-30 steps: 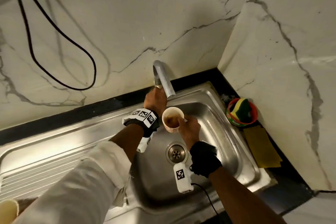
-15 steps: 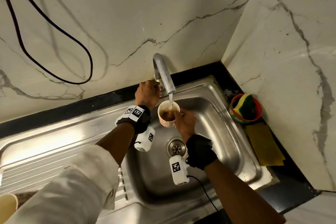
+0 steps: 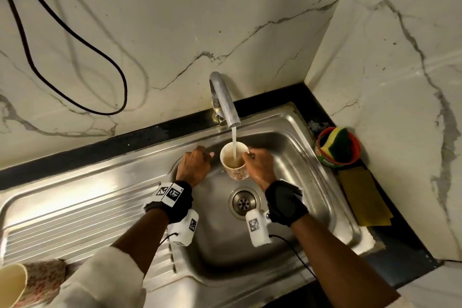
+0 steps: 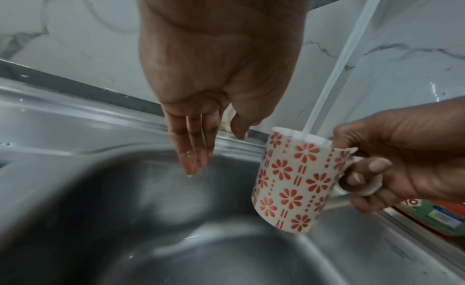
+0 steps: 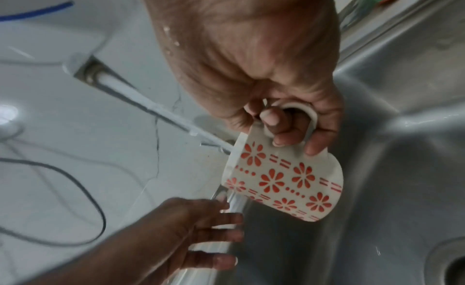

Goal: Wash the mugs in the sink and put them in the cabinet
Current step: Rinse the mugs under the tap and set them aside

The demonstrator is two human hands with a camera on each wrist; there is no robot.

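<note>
At the far left, a second flowered mug (image 3: 37,280) is seen lying on its side on the ribbed drainboard (image 3: 82,222). Next comes the left hand (image 3: 193,166), which is held over the left edge of the sink (image 3: 295,157). Its fingers (image 4: 191,150) are kept straight and close together, pointing down, and nothing is held by them. Just beside it, the white mug (image 3: 235,160) with red flowers is held up over the sink bowl, above the drain (image 3: 243,202). It is placed right under the tap (image 3: 225,100), and water (image 3: 234,142) is being poured into it. Brown water can be seen inside. The mug's handle is gripped by the right hand (image 3: 260,165), with a finger (image 5: 270,118) hooked through the loop and the thumb pressed against it. At the far right, a red tub (image 3: 337,157) with a sponge (image 3: 336,144) is set on the counter, and a yellow cloth (image 3: 362,197) is laid next to it.
</note>
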